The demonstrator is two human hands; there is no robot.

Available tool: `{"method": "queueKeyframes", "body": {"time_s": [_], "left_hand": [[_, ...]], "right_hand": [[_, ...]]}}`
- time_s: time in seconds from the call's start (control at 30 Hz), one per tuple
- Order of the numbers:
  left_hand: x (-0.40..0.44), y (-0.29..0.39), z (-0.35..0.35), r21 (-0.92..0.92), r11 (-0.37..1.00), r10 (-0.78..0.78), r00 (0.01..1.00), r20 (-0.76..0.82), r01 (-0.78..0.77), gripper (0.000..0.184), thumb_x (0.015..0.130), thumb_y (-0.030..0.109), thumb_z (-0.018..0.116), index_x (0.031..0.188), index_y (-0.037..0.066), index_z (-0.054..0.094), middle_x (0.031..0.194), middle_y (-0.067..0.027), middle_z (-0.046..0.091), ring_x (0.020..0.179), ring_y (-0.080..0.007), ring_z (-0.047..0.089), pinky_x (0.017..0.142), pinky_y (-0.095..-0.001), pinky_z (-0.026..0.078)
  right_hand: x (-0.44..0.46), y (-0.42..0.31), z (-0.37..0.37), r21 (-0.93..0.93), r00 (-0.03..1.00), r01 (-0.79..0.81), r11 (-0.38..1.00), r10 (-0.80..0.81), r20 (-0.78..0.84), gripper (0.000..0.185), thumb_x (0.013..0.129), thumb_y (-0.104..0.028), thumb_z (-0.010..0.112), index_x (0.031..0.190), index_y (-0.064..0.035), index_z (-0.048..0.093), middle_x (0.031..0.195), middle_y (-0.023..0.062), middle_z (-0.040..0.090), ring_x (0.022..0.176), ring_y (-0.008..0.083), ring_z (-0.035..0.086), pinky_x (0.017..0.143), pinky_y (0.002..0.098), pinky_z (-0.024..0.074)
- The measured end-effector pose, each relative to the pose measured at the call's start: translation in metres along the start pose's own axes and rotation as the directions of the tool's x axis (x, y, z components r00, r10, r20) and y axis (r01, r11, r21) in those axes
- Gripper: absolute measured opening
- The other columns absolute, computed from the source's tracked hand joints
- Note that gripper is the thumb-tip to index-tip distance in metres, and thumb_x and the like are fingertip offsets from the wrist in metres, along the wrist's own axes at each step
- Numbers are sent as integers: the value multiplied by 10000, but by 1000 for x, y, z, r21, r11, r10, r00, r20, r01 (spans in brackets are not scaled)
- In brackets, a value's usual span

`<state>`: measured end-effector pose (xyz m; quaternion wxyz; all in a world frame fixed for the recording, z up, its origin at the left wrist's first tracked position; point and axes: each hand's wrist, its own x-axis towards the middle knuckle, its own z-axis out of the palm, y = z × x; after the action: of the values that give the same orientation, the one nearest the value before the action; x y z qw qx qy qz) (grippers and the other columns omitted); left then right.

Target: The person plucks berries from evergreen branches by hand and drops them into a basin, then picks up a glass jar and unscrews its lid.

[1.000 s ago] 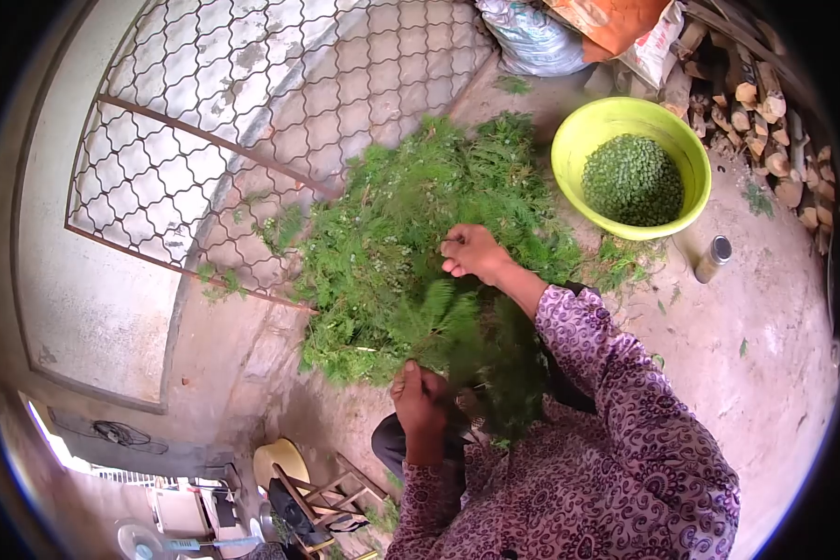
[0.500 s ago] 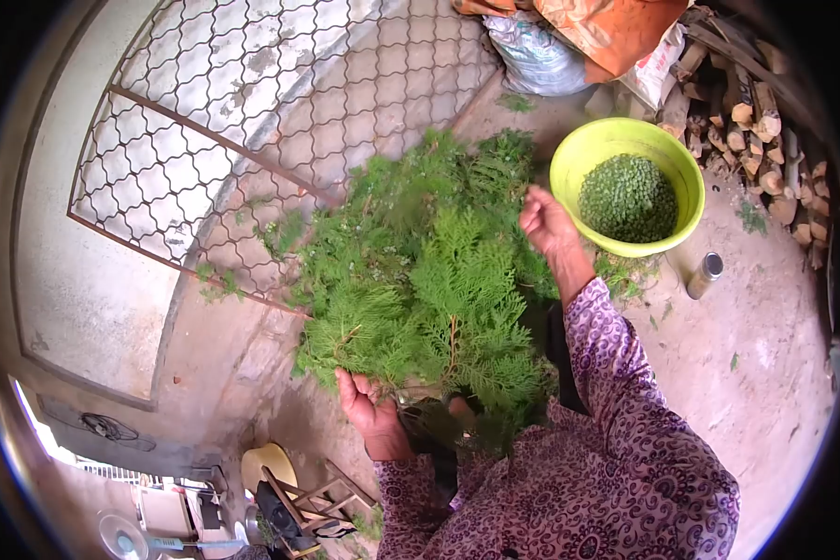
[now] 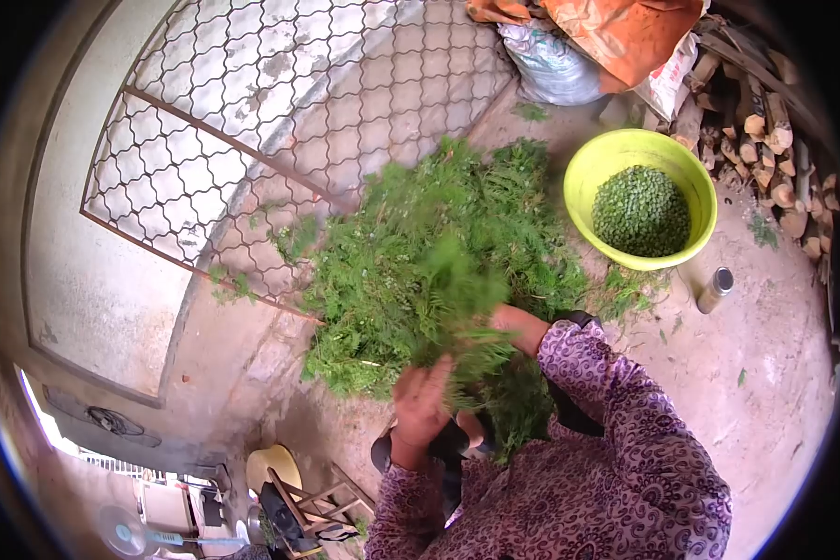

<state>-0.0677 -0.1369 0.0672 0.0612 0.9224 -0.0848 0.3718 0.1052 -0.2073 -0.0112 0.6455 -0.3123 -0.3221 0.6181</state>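
My left hand (image 3: 423, 397) is closed at the stem end of a feathery green arborvitae branch (image 3: 457, 280), whose tips are smeared by motion. My right hand (image 3: 516, 325) reaches into the same branch from the right; foliage hides its fingers, so I cannot tell whether they are closed. Beneath and beyond both hands spreads a large heap of cut arborvitae branches (image 3: 364, 252), with small pale-green cones among the leaves. To the right of the heap, a yellow-green basin (image 3: 583, 210) holds many small green cones (image 3: 639, 210).
A rusty wire-mesh panel (image 3: 238, 145) lies at the upper left, partly under the heap. Stacked firewood (image 3: 765, 140) and full sacks (image 3: 551, 65) stand at the back right. A metal flask (image 3: 716, 289) is near the basin. A wooden chair (image 3: 322, 504) sits at lower left.
My right hand has come from beside the basin down into the foliage near my left hand. My left hand has moved right and the branch has swung up, blurred.
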Motion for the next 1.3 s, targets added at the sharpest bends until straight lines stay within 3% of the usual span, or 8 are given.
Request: {"method": "queueKeyframes", "body": {"time_s": [0.07,0.17,0.23,0.47,0.77,1.03,1.13,1.3], "left_hand": [[-2,3,6,36,988,142,975,171,-150,292,665,35,547,955,5,569,582,-45,460,502,-174,466,459,-280,349],[-16,11,10,-15,990,131,877,462,-141,400,574,98,563,973,77,569,629,-13,448,567,-178,496,537,-300,369],[-25,12,13,-43,988,148,845,514,-147,384,588,105,558,971,77,562,665,-21,469,611,-187,508,564,-308,376],[-44,0,34,-49,996,91,744,662,-78,258,639,87,526,897,71,522,811,-77,532,770,-250,528,683,-361,387],[-51,-9,33,-36,999,-3,770,638,35,118,627,101,535,742,76,537,687,-82,527,699,-266,532,616,-370,386],[-110,-107,-53,514,836,-408,844,348,192,118,646,142,632,723,111,547,605,-92,526,608,-272,532,598,-391,386],[-191,-141,-97,645,670,-621,753,217,368,130,647,182,643,711,107,558,616,-108,563,607,-298,555,585,-411,413],[-321,-98,-147,817,142,-986,149,70,558,241,686,286,600,858,122,643,803,-177,615,770,-355,591,653,-429,477]], "right_hand": [[-33,-8,13,207,875,455,866,-478,78,499,845,-255,526,1256,-19,369,1267,143,422,1154,241,421,939,359,376],[-26,-13,13,-163,878,474,866,-478,16,420,864,-239,503,1228,-45,422,1197,99,484,1065,180,466,919,312,371],[-17,-15,16,-507,874,402,762,-485,-36,352,883,-224,480,1200,-71,475,1128,54,546,976,120,511,898,266,366],[34,4,-18,-470,980,-74,879,-23,-197,412,826,-434,526,1097,-127,569,941,3,603,734,80,538,736,234,428],[32,8,-16,-424,973,-125,897,26,-231,410,850,-424,484,933,-45,618,769,34,620,696,124,546,650,233,438],[18,-17,-18,-161,903,48,986,-112,-415,201,808,-217,596,918,-48,596,764,59,618,583,107,579,484,203,447],[16,-19,-25,-103,888,88,991,-125,-443,202,806,-205,592,923,-41,584,762,55,611,585,105,577,479,199,446],[15,-22,-30,-56,874,130,990,-141,-466,184,805,-202,592,901,-46,575,763,52,599,583,92,557,478,194,436]]}}
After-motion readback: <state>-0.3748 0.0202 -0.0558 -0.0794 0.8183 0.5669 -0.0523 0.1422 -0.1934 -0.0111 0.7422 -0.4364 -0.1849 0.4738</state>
